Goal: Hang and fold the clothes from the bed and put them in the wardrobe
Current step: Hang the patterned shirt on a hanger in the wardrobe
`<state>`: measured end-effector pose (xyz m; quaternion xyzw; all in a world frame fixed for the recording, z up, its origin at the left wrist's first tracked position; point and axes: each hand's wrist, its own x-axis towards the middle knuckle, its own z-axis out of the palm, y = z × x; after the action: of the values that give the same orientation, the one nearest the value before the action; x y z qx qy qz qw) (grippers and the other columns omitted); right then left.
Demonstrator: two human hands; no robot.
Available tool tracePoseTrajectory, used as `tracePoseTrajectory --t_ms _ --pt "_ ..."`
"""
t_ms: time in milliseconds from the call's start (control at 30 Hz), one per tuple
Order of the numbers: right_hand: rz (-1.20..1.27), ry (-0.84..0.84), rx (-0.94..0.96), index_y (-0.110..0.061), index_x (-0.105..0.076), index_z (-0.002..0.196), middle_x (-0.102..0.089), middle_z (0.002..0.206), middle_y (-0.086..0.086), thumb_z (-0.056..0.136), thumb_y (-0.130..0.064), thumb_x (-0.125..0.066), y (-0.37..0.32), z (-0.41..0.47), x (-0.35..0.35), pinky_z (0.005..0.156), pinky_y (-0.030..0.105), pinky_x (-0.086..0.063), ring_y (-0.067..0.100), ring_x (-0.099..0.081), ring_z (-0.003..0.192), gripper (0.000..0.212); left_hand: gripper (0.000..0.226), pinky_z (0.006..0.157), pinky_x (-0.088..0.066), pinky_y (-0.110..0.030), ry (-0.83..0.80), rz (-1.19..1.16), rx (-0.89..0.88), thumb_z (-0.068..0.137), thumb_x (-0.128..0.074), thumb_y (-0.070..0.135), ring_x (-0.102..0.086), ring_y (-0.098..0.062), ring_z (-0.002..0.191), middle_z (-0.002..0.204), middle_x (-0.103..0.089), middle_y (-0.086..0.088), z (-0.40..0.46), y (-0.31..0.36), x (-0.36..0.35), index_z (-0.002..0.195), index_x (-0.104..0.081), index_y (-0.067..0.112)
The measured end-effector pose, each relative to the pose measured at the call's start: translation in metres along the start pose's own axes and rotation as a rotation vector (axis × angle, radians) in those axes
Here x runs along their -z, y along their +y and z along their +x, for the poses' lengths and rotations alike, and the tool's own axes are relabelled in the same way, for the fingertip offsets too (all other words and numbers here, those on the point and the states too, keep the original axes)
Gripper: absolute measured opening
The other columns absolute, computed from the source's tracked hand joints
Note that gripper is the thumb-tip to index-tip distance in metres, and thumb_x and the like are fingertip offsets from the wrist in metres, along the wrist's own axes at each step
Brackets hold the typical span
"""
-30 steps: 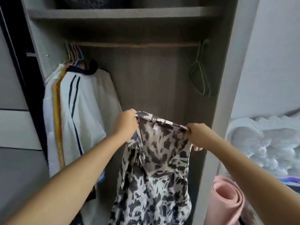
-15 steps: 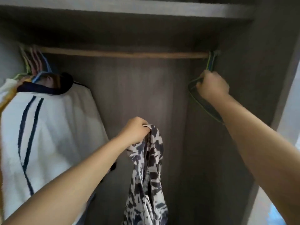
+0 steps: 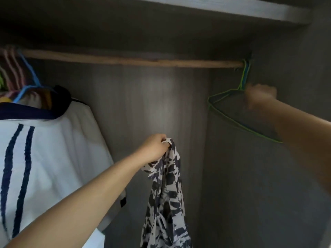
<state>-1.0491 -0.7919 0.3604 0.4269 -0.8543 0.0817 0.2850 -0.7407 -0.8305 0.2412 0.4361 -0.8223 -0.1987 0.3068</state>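
Dim throughout; brightest on the wardrobe back panel (image 3: 157, 108), deep shadow above the rail (image 3: 132, 60), motion blur on the right hand (image 3: 259, 93) beside it.

Black-and-white patterned garment (image 3: 165, 197) hanging bunched, wardrobe (image 3: 143, 97) interior

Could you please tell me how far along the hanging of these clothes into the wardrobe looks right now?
Done: a white navy-striped garment already hangs on the rail. In hand: the left hand grips the patterned garment, not yet on a hanger, while the blurred right hand is at the green wire hanger. Left: hangering and hanging it; the bed is out of view.
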Motion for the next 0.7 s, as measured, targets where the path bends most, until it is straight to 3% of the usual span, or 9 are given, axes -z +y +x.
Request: tracePoseTrajectory --t_ms 167,300,367,567,700 --pt "0.005 0.014 -0.118 -0.006 -0.036 0.14 -0.056 0.129 0.02 0.088 -0.017 -0.063 0.008 0.006 -0.008 0.093 0.039 -0.042 0.037 -0.054 0.12 0.059 0.031 0.041 -0.02 -0.023 0.027 -0.063 -0.044 0.097 -0.046 0.017 -0.033 -0.012 0.049 0.058 -0.038 0.002 0.001 -0.023 0.006 0.066 -0.038 0.016" --pt "-0.066 0.015 -0.129 -0.009 -0.064 0.119 -0.065 0.119 0.015 0.085 -0.019 -0.065 0.014 0.004 -0.018 0.085 0.037 -0.046 0.033 -0.061 0.112 0.035 0.029 0.042 -0.023 -0.021 0.066 -0.106 -0.071 0.093 -0.053 0.017 -0.034 -0.011 0.051 0.057 -0.039 0.003 0.009 -0.029 0.006 0.067 -0.042 0.015" --pt "-0.062 0.007 -0.117 -0.009 -0.068 0.112 -0.066 0.117 0.015 0.086 -0.016 -0.062 0.013 0.006 -0.021 0.08 0.036 -0.046 0.033 -0.062 0.11 0.028 0.03 0.045 -0.022 -0.026 0.056 -0.095 -0.078 0.09 -0.058 0.019 -0.033 -0.011 0.048 0.054 -0.038 0.004 0.012 -0.028 0.003 0.065 -0.043 0.017" --pt "0.039 0.12 -0.111 0.003 -0.065 0.11 -0.064 0.114 0.025 0.087 -0.001 -0.052 0.013 0.017 -0.02 0.079 0.041 -0.048 0.042 -0.063 0.104 0.027 0.026 0.049 -0.027 -0.028 -0.072 0.034 -0.095 0.09 -0.06 0.029 -0.04 -0.01 0.049 0.057 -0.045 0.004 0.027 -0.023 -0.01 0.07 -0.052 0.015" --pt "0.209 0.239 -0.086 0.005 -0.051 0.115 -0.055 0.115 0.032 0.089 0.005 -0.043 0.02 0.014 -0.01 0.079 0.046 -0.047 0.048 -0.058 0.103 0.027 0.028 0.05 -0.028 -0.028 -0.085 0.069 -0.087 0.091 -0.059 0.029 -0.041 -0.012 0.048 0.056 -0.046 0.003 0.035 -0.023 -0.023 0.067 -0.053 0.015"
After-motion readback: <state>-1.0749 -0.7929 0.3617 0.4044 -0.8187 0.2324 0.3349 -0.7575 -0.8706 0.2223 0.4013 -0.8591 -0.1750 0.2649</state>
